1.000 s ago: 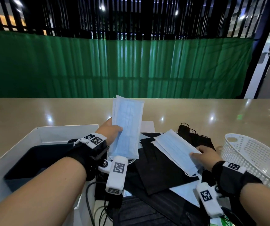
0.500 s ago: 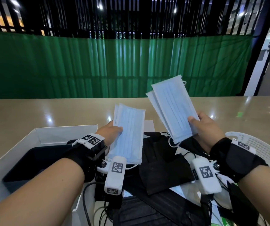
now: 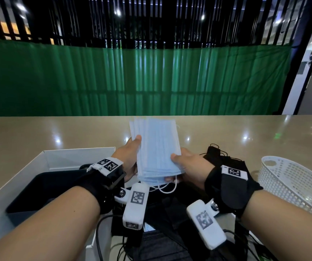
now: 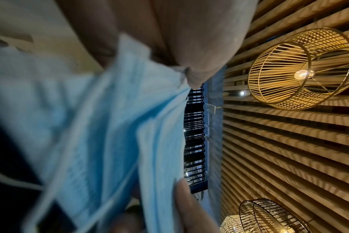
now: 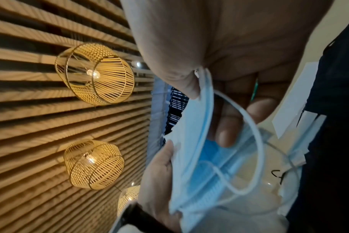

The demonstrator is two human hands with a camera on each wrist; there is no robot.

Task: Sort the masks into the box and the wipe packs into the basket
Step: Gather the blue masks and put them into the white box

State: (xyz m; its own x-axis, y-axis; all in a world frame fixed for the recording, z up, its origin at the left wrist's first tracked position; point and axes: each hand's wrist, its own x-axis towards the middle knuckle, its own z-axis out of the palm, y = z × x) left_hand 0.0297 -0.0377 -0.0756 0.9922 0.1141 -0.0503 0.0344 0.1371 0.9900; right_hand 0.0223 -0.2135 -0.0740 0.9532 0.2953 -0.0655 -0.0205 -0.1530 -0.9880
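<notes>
At the centre of the frame the left hand (image 3: 130, 159) and right hand (image 3: 189, 166) both pinch one fanned stack of blue masks (image 3: 159, 149) beside the box (image 3: 72, 157) at lower left; loose edges or dangling loops could let masks slip out.

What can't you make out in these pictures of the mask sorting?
- Count of blue masks: head view shows overlapping edges; left wrist view is blurred.
- Contents of the box: left hand and forearm cover it.
- Wipe packs: none identifiable.
- Basket interior: cut off by the right edge.

open box (image 3: 79, 157) left, basket (image 3: 291, 185) right
</notes>
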